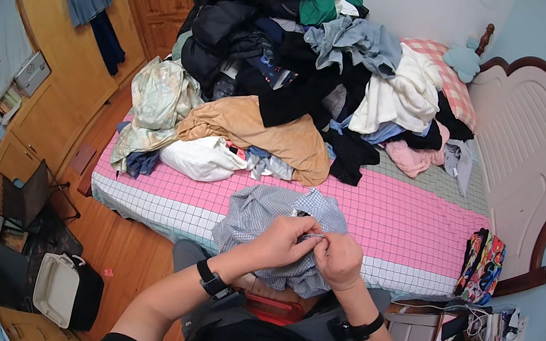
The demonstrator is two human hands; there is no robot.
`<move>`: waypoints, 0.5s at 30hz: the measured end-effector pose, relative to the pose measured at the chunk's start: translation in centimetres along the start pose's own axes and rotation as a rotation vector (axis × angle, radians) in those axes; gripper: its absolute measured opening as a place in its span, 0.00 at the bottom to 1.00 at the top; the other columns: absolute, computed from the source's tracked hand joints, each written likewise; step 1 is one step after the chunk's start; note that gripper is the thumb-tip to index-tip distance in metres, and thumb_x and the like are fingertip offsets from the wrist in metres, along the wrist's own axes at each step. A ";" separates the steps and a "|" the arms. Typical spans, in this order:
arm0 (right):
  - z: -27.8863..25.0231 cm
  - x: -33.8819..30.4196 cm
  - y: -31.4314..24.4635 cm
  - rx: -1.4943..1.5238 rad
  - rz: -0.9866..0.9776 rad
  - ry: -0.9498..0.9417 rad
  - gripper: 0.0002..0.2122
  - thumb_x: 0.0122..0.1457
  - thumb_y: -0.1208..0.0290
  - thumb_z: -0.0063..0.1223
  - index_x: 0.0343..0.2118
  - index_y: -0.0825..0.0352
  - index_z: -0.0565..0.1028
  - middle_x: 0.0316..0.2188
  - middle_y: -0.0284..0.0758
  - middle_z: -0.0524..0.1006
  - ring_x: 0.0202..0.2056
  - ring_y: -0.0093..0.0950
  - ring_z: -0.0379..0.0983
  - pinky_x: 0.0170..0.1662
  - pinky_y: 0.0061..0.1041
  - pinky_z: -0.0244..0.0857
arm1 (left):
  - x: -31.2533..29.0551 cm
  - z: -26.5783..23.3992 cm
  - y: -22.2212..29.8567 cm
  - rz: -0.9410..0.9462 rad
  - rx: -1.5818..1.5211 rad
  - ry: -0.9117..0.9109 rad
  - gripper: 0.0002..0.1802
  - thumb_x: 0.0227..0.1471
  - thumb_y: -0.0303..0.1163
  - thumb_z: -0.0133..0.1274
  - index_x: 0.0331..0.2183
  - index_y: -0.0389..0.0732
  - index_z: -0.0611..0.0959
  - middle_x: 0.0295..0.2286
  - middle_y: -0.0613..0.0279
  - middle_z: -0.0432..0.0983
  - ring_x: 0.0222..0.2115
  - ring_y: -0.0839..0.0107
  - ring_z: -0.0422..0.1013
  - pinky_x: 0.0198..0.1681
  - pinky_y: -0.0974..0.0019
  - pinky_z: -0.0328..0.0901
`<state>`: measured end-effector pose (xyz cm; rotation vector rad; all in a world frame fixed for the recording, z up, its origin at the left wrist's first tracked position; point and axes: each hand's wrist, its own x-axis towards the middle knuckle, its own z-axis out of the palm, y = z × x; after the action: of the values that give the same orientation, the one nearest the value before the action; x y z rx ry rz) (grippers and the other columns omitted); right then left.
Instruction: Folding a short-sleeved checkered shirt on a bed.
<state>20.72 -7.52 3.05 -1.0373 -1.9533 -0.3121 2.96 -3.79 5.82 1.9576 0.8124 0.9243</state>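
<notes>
A blue-and-white checked garment (251,212) lies bunched on the near edge of the bed, partly hanging over it in front of my knees. My left hand (285,241) pinches a fold of its cloth between thumb and fingers. Close beside it, my right hand (339,261) is closed on the same bit of cloth, knuckles up. The two hands nearly meet above the middle of the garment. What exactly sits between the fingertips is too small to make out. Both wrists wear dark bands.
A large heap of clothes (234,61) covers the bed's far side, with a tan cloth (258,131) and a white garment (202,158) nearest. The pink checked sheet (416,229) shows at right. A colourful bag (481,267) stands by the headboard (524,134). A cluttered nightstand (407,340) is at lower right.
</notes>
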 end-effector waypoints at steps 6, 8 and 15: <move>-0.1 0.8 -1.1 0.008 0.246 -0.158 0.06 0.54 0.76 0.55 0.33 0.71 0.74 0.23 0.44 0.75 0.25 0.42 0.75 0.26 0.38 0.68 | 0.5 0.2 -1.0 0.263 0.154 0.113 0.07 0.52 0.22 0.57 0.36 0.34 0.80 0.28 0.48 0.78 0.27 0.51 0.75 0.30 0.59 0.68; -0.2 0.6 -0.9 0.022 0.281 -0.275 0.06 0.55 0.74 0.55 0.33 0.70 0.74 0.23 0.44 0.75 0.25 0.42 0.75 0.27 0.39 0.68 | 0.1 0.2 -1.8 0.211 0.178 0.141 0.08 0.51 0.21 0.57 0.36 0.35 0.80 0.28 0.48 0.78 0.30 0.49 0.75 0.32 0.56 0.69; -1.0 -0.5 4.4 0.289 0.632 -0.479 0.13 0.60 0.63 0.52 0.34 0.71 0.76 0.28 0.46 0.78 0.29 0.44 0.77 0.32 0.43 0.69 | -1.8 0.3 -2.7 0.406 0.367 -0.023 0.13 0.47 0.25 0.56 0.39 0.40 0.80 0.31 0.57 0.78 0.31 0.55 0.75 0.34 0.56 0.70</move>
<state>24.80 -5.65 2.47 -1.5535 -1.8673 0.5994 1.74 -4.12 2.80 2.5117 0.6111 1.0350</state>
